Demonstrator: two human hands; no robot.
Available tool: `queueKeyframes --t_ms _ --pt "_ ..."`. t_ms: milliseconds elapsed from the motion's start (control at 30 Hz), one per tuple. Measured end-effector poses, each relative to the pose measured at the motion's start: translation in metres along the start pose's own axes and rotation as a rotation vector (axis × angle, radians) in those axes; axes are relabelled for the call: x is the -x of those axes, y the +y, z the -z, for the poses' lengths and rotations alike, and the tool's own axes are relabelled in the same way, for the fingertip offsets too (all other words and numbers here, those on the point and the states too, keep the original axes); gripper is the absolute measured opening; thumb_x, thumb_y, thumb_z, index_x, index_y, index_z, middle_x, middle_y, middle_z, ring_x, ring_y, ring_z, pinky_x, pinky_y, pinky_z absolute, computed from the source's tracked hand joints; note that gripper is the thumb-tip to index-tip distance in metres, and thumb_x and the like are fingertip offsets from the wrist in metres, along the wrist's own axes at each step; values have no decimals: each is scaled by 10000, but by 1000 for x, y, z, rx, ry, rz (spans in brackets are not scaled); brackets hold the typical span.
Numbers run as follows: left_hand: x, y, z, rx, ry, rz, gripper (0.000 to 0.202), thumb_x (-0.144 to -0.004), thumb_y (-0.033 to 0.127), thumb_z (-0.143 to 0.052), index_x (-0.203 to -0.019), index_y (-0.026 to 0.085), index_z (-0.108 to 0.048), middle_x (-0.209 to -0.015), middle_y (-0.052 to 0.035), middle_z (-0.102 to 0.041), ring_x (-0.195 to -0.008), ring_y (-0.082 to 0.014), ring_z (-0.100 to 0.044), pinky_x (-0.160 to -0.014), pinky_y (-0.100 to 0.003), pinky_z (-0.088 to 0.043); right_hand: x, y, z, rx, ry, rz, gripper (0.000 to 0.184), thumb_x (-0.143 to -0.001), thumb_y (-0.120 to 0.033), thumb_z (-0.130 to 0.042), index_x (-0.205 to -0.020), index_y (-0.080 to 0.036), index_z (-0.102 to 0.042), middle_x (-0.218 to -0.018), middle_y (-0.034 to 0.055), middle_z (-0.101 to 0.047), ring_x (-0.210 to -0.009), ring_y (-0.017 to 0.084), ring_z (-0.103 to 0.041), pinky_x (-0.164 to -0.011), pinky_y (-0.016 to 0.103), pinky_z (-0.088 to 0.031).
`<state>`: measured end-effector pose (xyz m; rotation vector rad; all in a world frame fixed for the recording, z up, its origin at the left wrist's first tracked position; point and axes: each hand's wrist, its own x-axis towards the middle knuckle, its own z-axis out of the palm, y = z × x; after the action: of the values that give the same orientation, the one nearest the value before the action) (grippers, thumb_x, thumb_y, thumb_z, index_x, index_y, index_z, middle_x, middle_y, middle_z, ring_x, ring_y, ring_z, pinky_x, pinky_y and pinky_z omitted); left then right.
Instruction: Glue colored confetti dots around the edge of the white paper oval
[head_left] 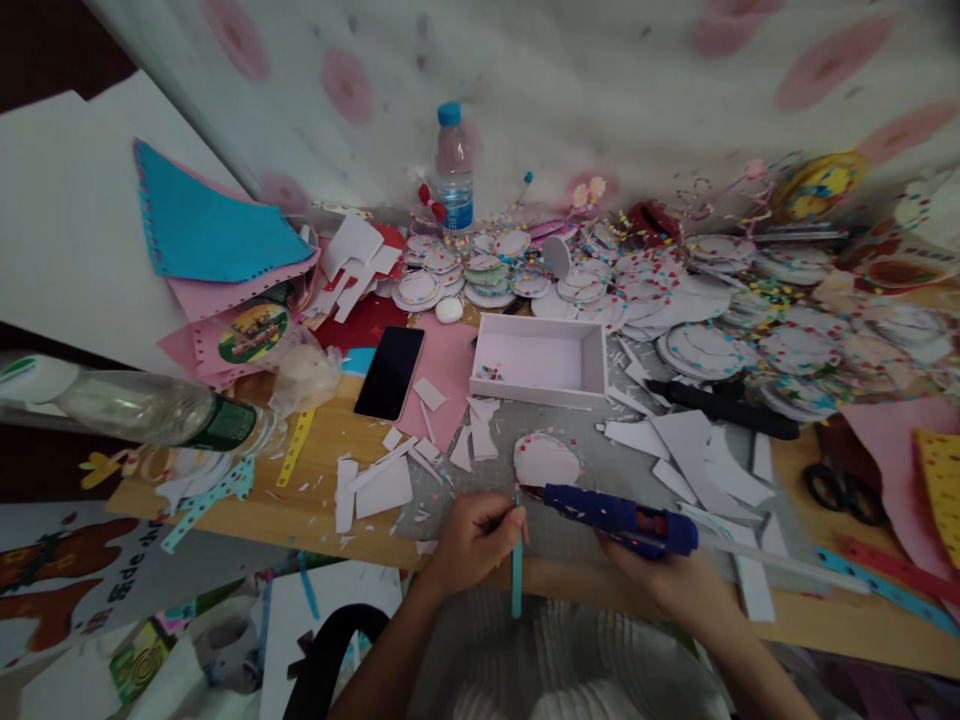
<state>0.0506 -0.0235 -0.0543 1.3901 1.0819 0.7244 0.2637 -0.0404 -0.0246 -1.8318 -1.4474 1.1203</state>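
Note:
My left hand (pixel 471 541) is closed in a pinch on a thin teal strip (pixel 517 570) that hangs down over the table's front edge. My right hand (pixel 679 583) grips a blue glue gun (pixel 619 517), its nozzle pointing left toward the top of the strip. Just beyond the nozzle lies a white paper disc (pixel 546 461) with a dotted coloured rim, on a grey cutting mat (pixel 600 470).
A white open box (pixel 540 361) stands behind the disc, a black phone (pixel 390 372) to its left. White paper scraps (pixel 382 485) litter the wooden table. Several decorated discs (pixel 697 300) pile at the back right, near a water bottle (pixel 454 170). Black scissors (pixel 840 490) lie right.

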Motion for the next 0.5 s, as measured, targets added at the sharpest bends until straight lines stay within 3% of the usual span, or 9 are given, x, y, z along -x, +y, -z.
queueKeyframes --t_ms 300,500 --pt "-1 0 0 -5 4 2 329 -890 270 -461 -606 151 -577 -505 43 -457 -472 -75 -442 -487 -181 -322 2 3 -1 14 40 -8 187 -650 -352 -542 -594 -222 -664 -518 -4 -613 -523 182 -568 -548 277 -485" --pt "0 -1 0 -2 -3 17 336 -896 288 -460 -620 149 -590 -524 37 -477 -464 -72 -438 -478 -180 -320 1 2 -1 3 29 -64 174 -637 -369 -549 -559 -226 -610 -499 -15 -584 -506 174 -540 -513 270 -460"
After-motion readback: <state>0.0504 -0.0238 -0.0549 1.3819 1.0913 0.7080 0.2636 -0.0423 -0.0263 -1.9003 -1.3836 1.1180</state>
